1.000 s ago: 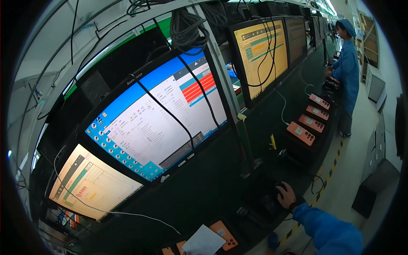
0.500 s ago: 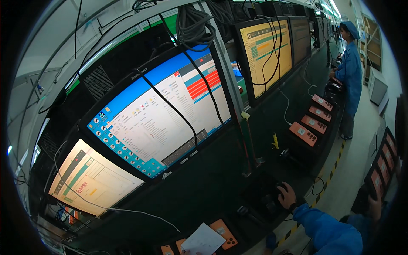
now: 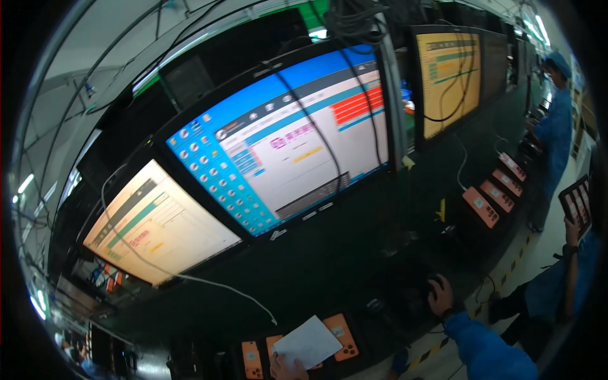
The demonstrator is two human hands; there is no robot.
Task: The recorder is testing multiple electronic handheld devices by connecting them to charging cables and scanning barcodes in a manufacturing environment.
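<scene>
A sheet of white paper (image 3: 310, 342) with faint writing is held by my left hand (image 3: 289, 367) at the front edge of the bench. Its fingers lie over the sheet's lower left corner. Beneath the paper is an orange phone (image 3: 274, 342), partly covered. Other orange phones flank it: one phone (image 3: 252, 360) on the left and a bigger-looking phone (image 3: 342, 337) on the right. My right hand (image 3: 440, 296), in a blue sleeve with a black wristband, rests curled on a dark computer mouse (image 3: 433, 284).
A large lit monitor (image 3: 278, 145) stands ahead, with a tilted monitor (image 3: 161, 228) at left. A white cable (image 3: 221, 285) hangs onto the dark bench (image 3: 304, 266). Several orange phones (image 3: 481, 207) lie at right. One co-worker (image 3: 554, 139) stands beyond; another person's hand (image 3: 572, 231) holds a phone tray (image 3: 576, 204).
The view has swung left, shifting the monitors rightward. The large monitor's window now shows a different page. My left fingers show more clearly on the paper. The nearby person's tray has been raised.
</scene>
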